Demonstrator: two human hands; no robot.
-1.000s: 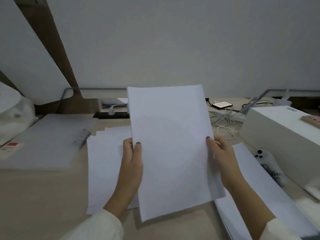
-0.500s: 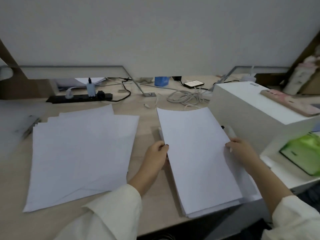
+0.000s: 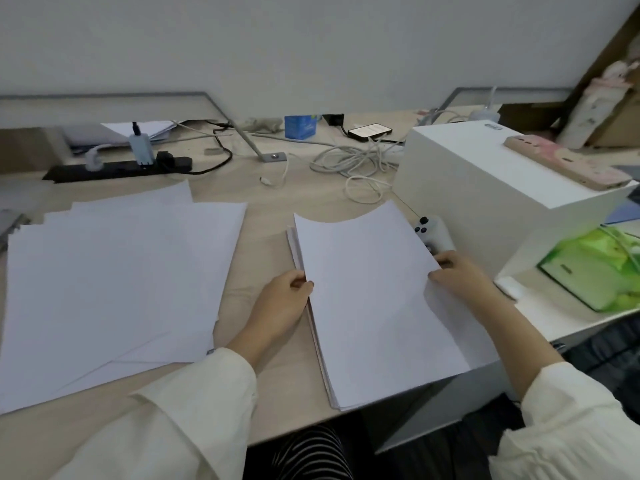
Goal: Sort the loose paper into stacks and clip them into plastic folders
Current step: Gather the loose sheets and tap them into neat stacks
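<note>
A thick stack of white paper (image 3: 374, 306) lies on the desk at centre right, its near end hanging over the desk's front edge. My left hand (image 3: 282, 301) pinches the stack's left edge. My right hand (image 3: 460, 277) grips the right edge, and the top sheets bow upward between the two hands. A wide, fanned pile of loose white sheets (image 3: 114, 278) is spread over the left part of the desk, apart from both hands. No plastic folder shows clearly; only a grey blurred edge (image 3: 8, 220) sits at the far left.
A white box (image 3: 485, 188) stands right of the stack, with a white controller (image 3: 434, 233) wedged between them. Tangled white cables (image 3: 353, 164), a black power strip (image 3: 117, 168), a phone (image 3: 369, 131) and a blue box (image 3: 300, 126) lie at the back. A green packet (image 3: 595, 268) sits far right.
The stack, held upright in front of me a second ago, has come down flat onto the right part of the desk. My view swung right, and the top sheets now bow up between my hands.
</note>
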